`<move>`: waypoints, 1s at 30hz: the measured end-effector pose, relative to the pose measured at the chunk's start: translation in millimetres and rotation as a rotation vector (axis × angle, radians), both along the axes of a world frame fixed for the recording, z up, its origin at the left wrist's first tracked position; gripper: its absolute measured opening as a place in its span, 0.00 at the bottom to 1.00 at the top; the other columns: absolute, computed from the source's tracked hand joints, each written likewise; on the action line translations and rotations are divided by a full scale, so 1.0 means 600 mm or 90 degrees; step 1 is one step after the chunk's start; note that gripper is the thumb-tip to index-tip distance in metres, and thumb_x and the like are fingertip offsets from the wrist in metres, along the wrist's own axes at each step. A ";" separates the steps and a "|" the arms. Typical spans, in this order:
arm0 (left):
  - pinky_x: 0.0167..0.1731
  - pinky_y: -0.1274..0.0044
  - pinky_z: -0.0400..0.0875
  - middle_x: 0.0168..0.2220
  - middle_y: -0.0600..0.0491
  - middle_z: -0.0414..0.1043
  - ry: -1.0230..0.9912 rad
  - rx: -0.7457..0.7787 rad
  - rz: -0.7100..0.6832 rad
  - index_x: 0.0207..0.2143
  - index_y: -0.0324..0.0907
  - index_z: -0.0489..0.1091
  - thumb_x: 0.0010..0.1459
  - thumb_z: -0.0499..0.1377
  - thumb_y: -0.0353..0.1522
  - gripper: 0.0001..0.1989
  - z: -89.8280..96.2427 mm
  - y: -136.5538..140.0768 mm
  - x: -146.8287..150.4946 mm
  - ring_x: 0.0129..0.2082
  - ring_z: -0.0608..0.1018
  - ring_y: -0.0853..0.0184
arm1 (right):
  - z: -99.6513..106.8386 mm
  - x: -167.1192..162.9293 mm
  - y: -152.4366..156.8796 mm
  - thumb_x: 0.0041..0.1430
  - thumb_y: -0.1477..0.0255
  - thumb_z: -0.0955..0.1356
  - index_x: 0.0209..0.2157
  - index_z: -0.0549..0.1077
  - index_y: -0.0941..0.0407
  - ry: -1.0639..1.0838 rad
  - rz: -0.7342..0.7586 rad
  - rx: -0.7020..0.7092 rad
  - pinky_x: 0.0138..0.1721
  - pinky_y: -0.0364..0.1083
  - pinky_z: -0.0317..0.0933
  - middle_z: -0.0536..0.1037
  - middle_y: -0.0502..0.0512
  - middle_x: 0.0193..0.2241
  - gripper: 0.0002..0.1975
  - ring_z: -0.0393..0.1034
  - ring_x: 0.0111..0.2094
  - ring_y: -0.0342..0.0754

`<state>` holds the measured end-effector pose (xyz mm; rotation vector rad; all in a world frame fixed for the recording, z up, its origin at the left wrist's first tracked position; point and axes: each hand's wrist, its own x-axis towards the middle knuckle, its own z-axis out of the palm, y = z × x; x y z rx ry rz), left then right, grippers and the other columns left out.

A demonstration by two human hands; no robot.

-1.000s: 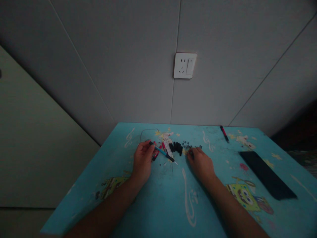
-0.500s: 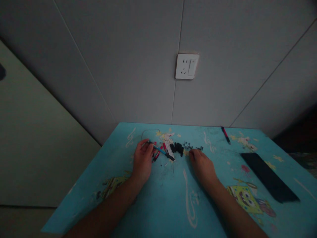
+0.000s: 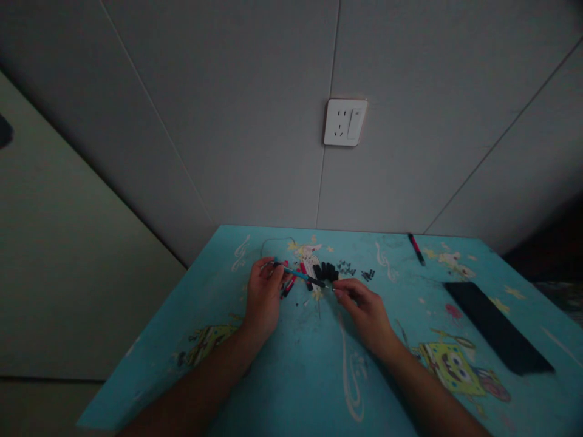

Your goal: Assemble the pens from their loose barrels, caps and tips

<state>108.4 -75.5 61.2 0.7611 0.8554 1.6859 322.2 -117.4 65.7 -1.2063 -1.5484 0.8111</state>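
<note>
My left hand [image 3: 265,291] holds a blue pen [image 3: 298,274] with a black grip, its thin front end slanting down to the right. Close to that end, the fingertips of my right hand [image 3: 362,306] pinch a small shiny tip piece [image 3: 334,289]; a slight gap seems to separate the two. Beneath and behind the pen lie red-and-black pen parts [image 3: 290,285], partly hidden by it and by my left fingers. Several short black tubes, like pen grips [image 3: 328,271], form a row just beyond the front end. Small dark pieces [image 3: 368,275] are scattered behind my right hand.
A pink-and-black pen [image 3: 416,249] lies near the table's back edge. On the right is a flat black strip [image 3: 496,328]. The blue cartoon-printed table [image 3: 291,388] meets a grey wall bearing a white socket [image 3: 345,122].
My right hand has moved left from the small dark pieces to the pen's front end, with a small shiny piece now showing at its fingertips. The pen has tilted slightly flatter.
</note>
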 end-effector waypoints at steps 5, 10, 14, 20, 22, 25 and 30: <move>0.37 0.77 0.73 0.41 0.53 0.75 -0.011 0.002 0.001 0.44 0.45 0.66 0.51 0.68 0.35 0.19 -0.001 0.000 0.002 0.35 0.78 0.70 | -0.003 -0.002 0.001 0.63 0.67 0.67 0.40 0.77 0.53 0.009 -0.013 0.017 0.42 0.48 0.64 0.76 0.56 0.40 0.08 0.70 0.39 0.48; 0.39 0.76 0.73 0.41 0.52 0.74 -0.016 0.014 -0.027 0.42 0.44 0.66 0.52 0.68 0.33 0.17 -0.002 -0.004 0.005 0.39 0.77 0.69 | -0.007 -0.001 0.003 0.63 0.68 0.66 0.39 0.77 0.53 0.022 -0.034 0.031 0.40 0.49 0.64 0.76 0.56 0.38 0.08 0.70 0.37 0.48; 0.38 0.76 0.74 0.40 0.54 0.73 -0.014 0.011 -0.028 0.42 0.45 0.66 0.52 0.68 0.33 0.17 0.001 -0.008 0.007 0.38 0.77 0.70 | -0.010 0.001 0.004 0.63 0.68 0.66 0.39 0.77 0.53 0.028 -0.044 0.038 0.40 0.48 0.64 0.76 0.55 0.38 0.08 0.70 0.37 0.48; 0.39 0.77 0.73 0.39 0.55 0.73 -0.018 0.010 -0.034 0.42 0.45 0.66 0.54 0.67 0.31 0.15 0.010 -0.009 0.007 0.38 0.77 0.71 | -0.006 0.001 0.003 0.63 0.68 0.66 0.40 0.76 0.53 0.021 -0.049 0.037 0.37 0.47 0.63 0.75 0.55 0.38 0.08 0.69 0.36 0.48; 0.39 0.77 0.73 0.40 0.55 0.73 -0.016 0.012 -0.033 0.42 0.45 0.66 0.54 0.66 0.31 0.15 0.010 -0.009 0.007 0.38 0.77 0.71 | -0.006 0.000 0.002 0.63 0.68 0.66 0.39 0.77 0.54 0.017 -0.045 0.038 0.38 0.47 0.64 0.75 0.56 0.38 0.08 0.69 0.37 0.48; 0.39 0.77 0.73 0.39 0.54 0.73 -0.011 0.015 -0.039 0.41 0.45 0.66 0.53 0.67 0.32 0.15 0.008 -0.009 0.007 0.38 0.77 0.70 | -0.006 -0.001 0.003 0.63 0.67 0.66 0.39 0.77 0.54 0.024 -0.053 0.018 0.37 0.47 0.64 0.75 0.57 0.38 0.09 0.69 0.35 0.47; 0.41 0.74 0.74 0.40 0.55 0.73 -0.001 0.006 -0.057 0.42 0.46 0.66 0.53 0.67 0.34 0.16 0.010 -0.015 0.010 0.40 0.78 0.69 | -0.007 -0.002 0.002 0.61 0.65 0.68 0.40 0.76 0.55 0.066 -0.053 -0.032 0.32 0.45 0.64 0.76 0.56 0.37 0.10 0.68 0.29 0.45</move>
